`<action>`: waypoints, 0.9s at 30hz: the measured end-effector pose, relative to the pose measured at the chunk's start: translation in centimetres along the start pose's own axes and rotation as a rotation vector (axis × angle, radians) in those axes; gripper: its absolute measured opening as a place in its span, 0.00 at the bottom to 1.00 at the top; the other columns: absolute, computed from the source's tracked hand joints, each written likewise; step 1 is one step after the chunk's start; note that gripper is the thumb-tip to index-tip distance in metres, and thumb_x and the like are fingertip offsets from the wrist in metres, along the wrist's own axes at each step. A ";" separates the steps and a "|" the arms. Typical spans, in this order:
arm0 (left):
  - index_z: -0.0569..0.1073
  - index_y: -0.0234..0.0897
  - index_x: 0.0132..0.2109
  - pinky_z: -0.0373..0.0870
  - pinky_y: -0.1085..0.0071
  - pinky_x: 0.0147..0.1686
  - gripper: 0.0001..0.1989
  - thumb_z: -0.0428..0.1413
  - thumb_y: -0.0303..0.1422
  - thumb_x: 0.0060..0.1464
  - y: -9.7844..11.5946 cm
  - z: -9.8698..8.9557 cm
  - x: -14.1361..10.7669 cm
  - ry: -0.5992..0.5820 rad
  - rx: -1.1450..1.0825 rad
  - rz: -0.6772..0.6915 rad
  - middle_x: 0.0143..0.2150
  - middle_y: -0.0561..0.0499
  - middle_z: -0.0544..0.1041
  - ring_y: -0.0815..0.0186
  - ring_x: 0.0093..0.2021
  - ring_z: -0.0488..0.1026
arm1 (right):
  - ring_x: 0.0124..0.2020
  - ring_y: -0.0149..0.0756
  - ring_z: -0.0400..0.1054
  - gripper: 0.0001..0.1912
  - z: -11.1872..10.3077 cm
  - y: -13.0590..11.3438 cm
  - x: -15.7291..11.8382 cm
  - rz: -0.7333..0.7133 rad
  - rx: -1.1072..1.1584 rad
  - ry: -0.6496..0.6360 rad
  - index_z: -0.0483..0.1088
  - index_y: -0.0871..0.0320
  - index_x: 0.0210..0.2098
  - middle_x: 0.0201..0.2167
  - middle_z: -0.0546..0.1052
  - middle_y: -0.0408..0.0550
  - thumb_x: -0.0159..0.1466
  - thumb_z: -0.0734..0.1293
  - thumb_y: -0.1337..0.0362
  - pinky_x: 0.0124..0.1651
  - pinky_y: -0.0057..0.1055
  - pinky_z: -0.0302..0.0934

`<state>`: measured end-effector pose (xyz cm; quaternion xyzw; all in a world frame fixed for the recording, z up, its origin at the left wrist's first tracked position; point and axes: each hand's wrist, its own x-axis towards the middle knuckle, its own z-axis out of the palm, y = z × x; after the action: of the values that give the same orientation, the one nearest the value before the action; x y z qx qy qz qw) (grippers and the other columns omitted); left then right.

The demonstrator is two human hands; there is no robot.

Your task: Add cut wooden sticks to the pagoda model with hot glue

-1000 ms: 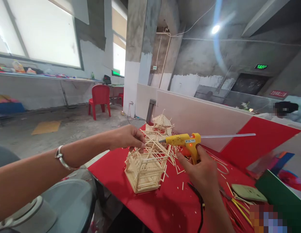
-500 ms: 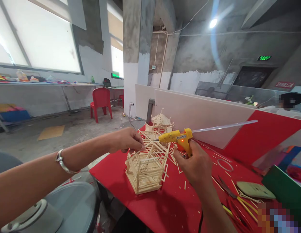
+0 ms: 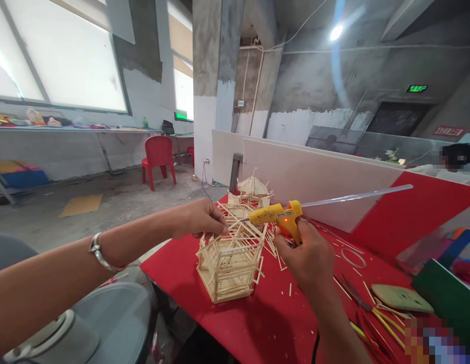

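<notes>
A model built of thin wooden sticks (image 3: 235, 273) stands on the red table (image 3: 182, 283). My left hand (image 3: 208, 220) is closed in a pinch at its upper left edge; what the fingertips hold is too small to make out. Wrapped round the handle of a yellow glue gun (image 3: 276, 215), my right hand (image 3: 309, 253) keeps the nozzle pointing left, near my left fingertips and over the sticks. A long clear glue stick (image 3: 356, 196) juts from the back of the gun. Behind stands another stick model with a pointed roof (image 3: 253, 186).
Pliers with yellow handles (image 3: 386, 323), a greenish pouch (image 3: 402, 298), a clear ring (image 3: 353, 258) and loose sticks lie at the right. A white and red panel (image 3: 318, 172) borders the table's back. A grey stool (image 3: 117, 323) stands at the lower left. A person's head shows far right.
The view has shifted slightly. Both hands hold nearly the same pose, and the glue gun stays at the model.
</notes>
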<state>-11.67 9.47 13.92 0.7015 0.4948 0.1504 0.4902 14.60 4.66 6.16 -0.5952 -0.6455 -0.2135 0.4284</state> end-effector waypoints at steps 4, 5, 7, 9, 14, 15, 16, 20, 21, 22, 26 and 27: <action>0.79 0.35 0.27 0.52 0.78 0.16 0.10 0.66 0.38 0.44 -0.1 -0.1 0.1 -0.002 0.003 -0.003 0.19 0.54 0.71 0.73 0.20 0.62 | 0.28 0.37 0.66 0.14 -0.1 0.0 0.1 -0.008 0.002 0.002 0.71 0.58 0.40 0.29 0.76 0.46 0.60 0.65 0.55 0.31 0.31 0.50; 0.79 0.36 0.27 0.52 0.78 0.17 0.10 0.66 0.38 0.44 -0.1 -0.1 0.1 -0.006 0.005 -0.001 0.19 0.54 0.71 0.73 0.20 0.62 | 0.28 0.37 0.66 0.14 -0.1 0.0 0.1 -0.006 0.001 -0.003 0.71 0.58 0.40 0.29 0.76 0.46 0.60 0.65 0.56 0.31 0.31 0.50; 0.79 0.36 0.28 0.52 0.78 0.17 0.10 0.66 0.38 0.44 -0.2 -0.1 0.1 -0.014 0.010 0.006 0.19 0.54 0.71 0.73 0.20 0.63 | 0.28 0.37 0.66 0.13 -0.2 0.0 0.1 0.000 -0.003 -0.011 0.71 0.58 0.40 0.29 0.76 0.46 0.60 0.64 0.56 0.31 0.31 0.50; 0.79 0.36 0.28 0.53 0.78 0.17 0.10 0.65 0.38 0.45 -0.2 -0.1 0.0 -0.019 0.017 0.010 0.20 0.54 0.72 0.73 0.21 0.63 | 0.28 0.37 0.66 0.13 -0.2 0.0 0.1 0.006 -0.005 -0.016 0.70 0.58 0.39 0.29 0.75 0.45 0.60 0.64 0.56 0.31 0.31 0.50; 0.79 0.36 0.28 0.53 0.78 0.18 0.10 0.65 0.39 0.45 -0.2 -0.1 0.0 -0.027 0.012 0.008 0.21 0.54 0.72 0.73 0.21 0.63 | 0.28 0.37 0.66 0.11 -0.2 0.0 0.1 0.006 -0.004 -0.006 0.69 0.57 0.38 0.28 0.75 0.45 0.60 0.64 0.56 0.31 0.31 0.49; 0.79 0.36 0.29 0.53 0.78 0.18 0.10 0.66 0.38 0.45 -0.2 -0.1 -0.1 -0.028 0.013 0.007 0.21 0.54 0.72 0.73 0.21 0.63 | 0.28 0.37 0.66 0.11 -0.2 0.0 0.1 0.009 -0.006 -0.004 0.69 0.57 0.38 0.28 0.75 0.45 0.60 0.64 0.56 0.31 0.31 0.49; 0.79 0.36 0.29 0.53 0.78 0.18 0.10 0.66 0.38 0.45 -0.2 -0.2 -0.1 -0.027 0.013 0.006 0.21 0.54 0.72 0.73 0.21 0.63 | 0.28 0.37 0.66 0.11 -0.3 0.0 0.2 0.013 -0.008 -0.003 0.70 0.57 0.38 0.27 0.75 0.45 0.60 0.64 0.57 0.31 0.31 0.48; 0.79 0.35 0.29 0.53 0.78 0.18 0.10 0.65 0.39 0.45 -0.4 -0.2 0.0 -0.029 0.008 0.009 0.20 0.54 0.71 0.73 0.21 0.63 | 0.28 0.37 0.66 0.11 -0.2 0.0 0.2 0.020 -0.009 -0.012 0.69 0.57 0.38 0.28 0.75 0.45 0.60 0.64 0.58 0.31 0.31 0.48; 0.79 0.35 0.29 0.53 0.78 0.18 0.10 0.65 0.39 0.45 -0.4 -0.2 0.0 -0.033 0.006 0.012 0.20 0.54 0.71 0.73 0.21 0.63 | 0.28 0.37 0.66 0.10 -0.2 0.0 0.2 0.018 -0.007 -0.014 0.69 0.57 0.38 0.28 0.75 0.45 0.60 0.64 0.58 0.31 0.31 0.48; 0.79 0.35 0.29 0.53 0.78 0.18 0.10 0.65 0.39 0.46 -0.5 -0.2 0.0 -0.036 0.003 0.015 0.20 0.54 0.71 0.73 0.21 0.63 | 0.28 0.38 0.67 0.11 -0.2 0.0 0.2 0.017 -0.006 -0.015 0.69 0.57 0.38 0.28 0.75 0.45 0.60 0.64 0.58 0.31 0.31 0.48; 0.79 0.35 0.28 0.53 0.78 0.18 0.10 0.66 0.38 0.45 -0.5 -0.3 0.0 -0.033 -0.006 0.016 0.20 0.54 0.71 0.73 0.21 0.62 | 0.28 0.38 0.67 0.13 0.0 0.0 0.2 0.017 -0.009 -0.015 0.71 0.58 0.39 0.29 0.76 0.46 0.60 0.64 0.57 0.32 0.31 0.49; 0.79 0.35 0.28 0.53 0.77 0.18 0.10 0.66 0.38 0.45 -0.4 -0.3 0.0 -0.031 -0.005 0.014 0.20 0.54 0.71 0.73 0.20 0.62 | 0.29 0.39 0.67 0.14 0.0 0.0 0.2 0.018 -0.010 -0.015 0.71 0.58 0.40 0.29 0.76 0.46 0.60 0.64 0.56 0.32 0.31 0.50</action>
<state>-12.09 9.58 13.70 0.7062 0.4817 0.1441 0.4985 14.62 4.80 6.27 -0.6049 -0.6422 -0.2083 0.4223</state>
